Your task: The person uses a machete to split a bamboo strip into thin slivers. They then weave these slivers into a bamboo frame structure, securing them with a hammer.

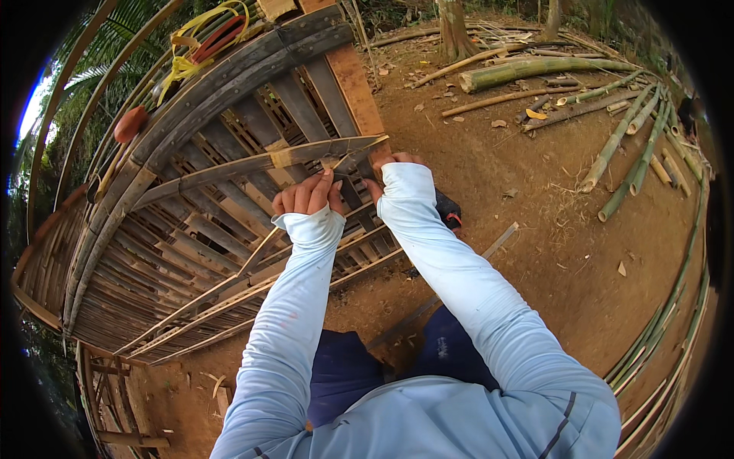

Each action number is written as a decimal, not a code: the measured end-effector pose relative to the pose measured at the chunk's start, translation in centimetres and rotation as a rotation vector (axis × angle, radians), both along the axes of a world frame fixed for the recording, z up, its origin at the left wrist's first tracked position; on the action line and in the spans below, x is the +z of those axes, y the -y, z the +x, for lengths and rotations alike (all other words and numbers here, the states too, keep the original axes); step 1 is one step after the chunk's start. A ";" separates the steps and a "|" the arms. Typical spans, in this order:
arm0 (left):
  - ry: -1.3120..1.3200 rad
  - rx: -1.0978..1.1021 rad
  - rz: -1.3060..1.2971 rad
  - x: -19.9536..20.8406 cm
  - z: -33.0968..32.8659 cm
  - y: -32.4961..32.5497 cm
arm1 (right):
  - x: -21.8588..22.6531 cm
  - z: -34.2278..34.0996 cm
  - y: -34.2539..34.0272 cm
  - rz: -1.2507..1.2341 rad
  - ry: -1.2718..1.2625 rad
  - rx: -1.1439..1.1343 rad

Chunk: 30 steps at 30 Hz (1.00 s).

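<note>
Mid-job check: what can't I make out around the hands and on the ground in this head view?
All in the head view:
- What lies under the left hand's curled fingers: the hand itself hides it.
- The right hand's palm side: hidden by the hand and the right sleeve.
- What the black-and-red thing is: the right sleeve covers part.
- Some ends of the long poles at lower right: cut off by the picture's edge.

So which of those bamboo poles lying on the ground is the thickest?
The pale green pole near the left-hand tree trunk, its cut end facing left; it looks clearly fatter than the others.
</note>
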<state>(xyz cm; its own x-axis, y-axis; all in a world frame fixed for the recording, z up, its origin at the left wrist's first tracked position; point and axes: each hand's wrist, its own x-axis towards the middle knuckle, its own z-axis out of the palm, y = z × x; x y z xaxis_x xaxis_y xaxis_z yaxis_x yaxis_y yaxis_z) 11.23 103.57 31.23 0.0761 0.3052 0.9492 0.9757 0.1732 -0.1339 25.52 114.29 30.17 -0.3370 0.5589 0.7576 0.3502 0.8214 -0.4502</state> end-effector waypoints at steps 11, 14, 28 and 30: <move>-0.012 -0.016 0.018 0.3 0.4 -0.6 | -6.5 -4.0 -3.0 -0.245 -0.291 0.214; -0.005 0.015 0.000 0.1 0.3 0.0 | -5.2 -4.5 -2.4 -0.943 -0.374 0.391; -0.030 0.005 0.015 0.2 0.1 0.2 | 2.6 0.6 1.4 -0.503 -0.025 0.373; -0.024 -0.006 0.019 0.2 0.2 0.1 | 1.5 -0.1 1.5 -0.684 -0.119 0.408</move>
